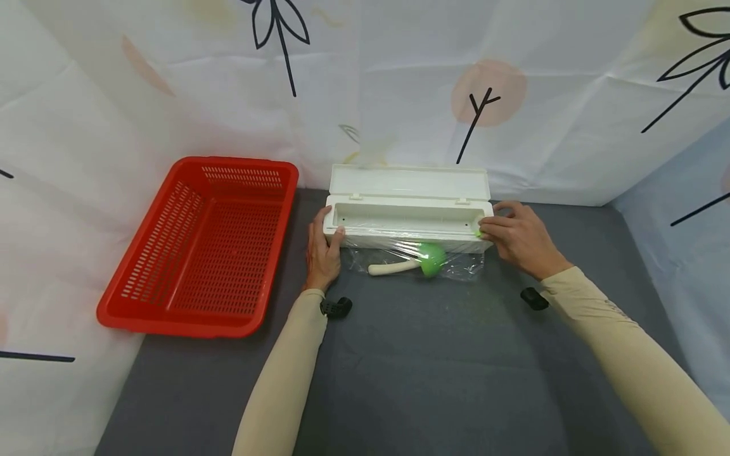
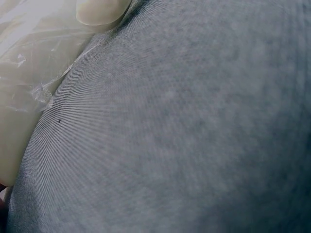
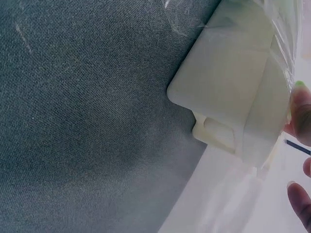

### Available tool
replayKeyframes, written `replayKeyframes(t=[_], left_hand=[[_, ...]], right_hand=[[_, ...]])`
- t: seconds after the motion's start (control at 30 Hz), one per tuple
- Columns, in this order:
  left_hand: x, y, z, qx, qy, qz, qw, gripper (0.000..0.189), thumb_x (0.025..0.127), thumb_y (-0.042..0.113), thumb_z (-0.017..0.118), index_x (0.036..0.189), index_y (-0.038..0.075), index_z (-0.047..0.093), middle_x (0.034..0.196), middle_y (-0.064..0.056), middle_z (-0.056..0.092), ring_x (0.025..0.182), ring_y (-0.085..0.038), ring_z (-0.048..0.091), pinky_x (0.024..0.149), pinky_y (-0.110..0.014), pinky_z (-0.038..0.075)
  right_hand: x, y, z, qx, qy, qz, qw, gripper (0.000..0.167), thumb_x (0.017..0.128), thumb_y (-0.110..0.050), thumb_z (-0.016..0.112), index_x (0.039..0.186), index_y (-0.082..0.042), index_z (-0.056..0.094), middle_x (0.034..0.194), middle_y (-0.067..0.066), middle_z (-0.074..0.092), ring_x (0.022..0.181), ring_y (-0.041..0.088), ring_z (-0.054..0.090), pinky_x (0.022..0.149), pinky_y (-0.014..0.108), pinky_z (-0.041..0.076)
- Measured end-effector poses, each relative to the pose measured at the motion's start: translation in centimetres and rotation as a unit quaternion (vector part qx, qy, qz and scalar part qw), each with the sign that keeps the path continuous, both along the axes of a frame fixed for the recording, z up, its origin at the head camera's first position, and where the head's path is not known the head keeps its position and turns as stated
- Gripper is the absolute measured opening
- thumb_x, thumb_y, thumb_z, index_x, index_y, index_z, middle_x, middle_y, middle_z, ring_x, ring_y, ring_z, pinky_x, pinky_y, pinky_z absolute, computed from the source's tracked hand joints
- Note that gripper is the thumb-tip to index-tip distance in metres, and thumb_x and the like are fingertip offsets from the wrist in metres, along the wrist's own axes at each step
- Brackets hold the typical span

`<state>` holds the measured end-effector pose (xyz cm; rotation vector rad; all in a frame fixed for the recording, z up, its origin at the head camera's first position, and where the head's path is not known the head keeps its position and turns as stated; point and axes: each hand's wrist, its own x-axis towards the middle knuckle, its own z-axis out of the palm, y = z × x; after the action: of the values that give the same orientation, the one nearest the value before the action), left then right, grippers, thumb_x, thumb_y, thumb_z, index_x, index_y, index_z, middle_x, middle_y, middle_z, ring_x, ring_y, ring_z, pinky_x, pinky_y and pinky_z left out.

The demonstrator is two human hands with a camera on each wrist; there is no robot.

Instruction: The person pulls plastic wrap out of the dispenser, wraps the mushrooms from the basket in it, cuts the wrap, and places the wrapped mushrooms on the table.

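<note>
Nearest the camera, two sleeves (image 1: 285,380) are seen; beyond them, from the left, is placed a red basket (image 1: 194,329), then the left hand (image 1: 323,250), by whose thumb and fingers the left end of the white box (image 1: 406,216) is gripped on the table (image 1: 410,367). By clear film (image 1: 464,269) a green-headed stick (image 1: 431,260) is covered, and a green bit (image 1: 478,234) seems pinched by the right hand (image 1: 519,237). Probably light and stiff, the box is best held by its ends, the likely clingy film by its corners.
</note>
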<state>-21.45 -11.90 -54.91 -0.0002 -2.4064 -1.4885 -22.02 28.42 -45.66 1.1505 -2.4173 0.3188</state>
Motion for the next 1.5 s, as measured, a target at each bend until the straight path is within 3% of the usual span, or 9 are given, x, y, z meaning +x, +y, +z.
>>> replayKeyframes(t=[0.2, 0.47, 0.73, 0.9, 1.07, 1.3, 1.5], left_hand=[[0.0, 0.1, -0.1, -0.002, 0.002, 0.001, 1.0, 0.062, 0.097, 0.05, 0.049, 0.153, 0.026, 0.04, 0.134, -0.016, 0.048, 0.108, -0.034, 0.05, 0.087, -0.052, 0.039], [0.0, 0.0, -0.1, -0.001, 0.003, 0.003, 1.0, 0.061, 0.097, 0.049, 0.05, 0.153, 0.026, 0.04, 0.133, -0.016, 0.048, 0.108, -0.034, 0.049, 0.087, -0.051, 0.039], [-0.1, 0.0, -0.1, -0.002, 0.0, 0.004, 1.0, 0.061, 0.097, 0.05, 0.05, 0.153, 0.027, 0.04, 0.132, -0.015, 0.048, 0.107, -0.033, 0.05, 0.085, -0.05, 0.039], [-0.1, 0.1, 0.0, 0.001, 0.001, 0.005, 1.0, 0.061, 0.097, 0.049, 0.049, 0.152, 0.026, 0.041, 0.132, -0.016, 0.048, 0.108, -0.033, 0.049, 0.086, -0.051, 0.039], [-0.2, 0.0, 0.0, 0.0, 0.007, 0.01, 0.9999, 0.06, 0.097, 0.047, 0.05, 0.152, 0.026, 0.041, 0.133, -0.015, 0.049, 0.109, -0.033, 0.05, 0.087, -0.051, 0.039], [-0.1, -0.1, -0.2, -0.007, 0.005, 0.005, 1.0, 0.06, 0.098, 0.048, 0.049, 0.153, 0.025, 0.04, 0.134, -0.017, 0.048, 0.108, -0.035, 0.05, 0.086, -0.053, 0.039], [0.1, -0.2, -0.1, -0.002, 0.006, -0.003, 1.0, 0.06, 0.098, 0.048, 0.051, 0.154, 0.027, 0.039, 0.134, -0.017, 0.047, 0.11, -0.035, 0.051, 0.087, -0.053, 0.039]], right_hand=[[0.0, 0.5, -0.1, 0.0, -0.002, 0.0, 1.0, 0.019, 0.086, -0.006, 0.076, 0.103, 0.003, 0.077, 0.097, 0.016, 0.075, 0.107, 0.046, 0.055, 0.077, 0.056, 0.047], [0.1, 0.5, 0.0, 0.01, 0.013, -0.002, 0.9999, 0.017, 0.076, 0.003, 0.082, 0.092, 0.001, 0.076, 0.094, 0.016, 0.071, 0.109, 0.046, 0.056, 0.081, 0.056, 0.048], [0.6, 0.7, -0.7, 0.009, 0.013, -0.02, 0.9997, 0.012, 0.082, 0.005, 0.078, 0.093, 0.005, 0.076, 0.093, 0.02, 0.067, 0.107, 0.046, 0.056, 0.089, 0.056, 0.047], [0.8, 1.1, -0.7, -0.001, 0.019, -0.037, 0.9991, 0.021, 0.073, 0.011, 0.081, 0.092, 0.004, 0.076, 0.093, 0.019, 0.066, 0.104, 0.043, 0.057, 0.084, 0.054, 0.051], [0.9, 1.1, -0.8, -0.012, 0.019, -0.047, 0.9986, 0.02, 0.075, 0.014, 0.078, 0.092, 0.005, 0.076, 0.094, 0.021, 0.065, 0.101, 0.043, 0.058, 0.08, 0.053, 0.052], [1.5, 1.0, -1.8, -0.059, 0.025, -0.058, 0.9963, 0.023, 0.076, 0.009, 0.079, 0.099, 0.006, 0.076, 0.095, 0.023, 0.065, 0.092, 0.043, 0.059, 0.067, 0.052, 0.052], [2.4, 0.6, -2.9, -0.122, 0.007, -0.091, 0.9883, 0.025, 0.079, 0.009, 0.078, 0.104, 0.008, 0.074, 0.098, 0.028, 0.064, 0.091, 0.047, 0.057, 0.072, 0.055, 0.049]])
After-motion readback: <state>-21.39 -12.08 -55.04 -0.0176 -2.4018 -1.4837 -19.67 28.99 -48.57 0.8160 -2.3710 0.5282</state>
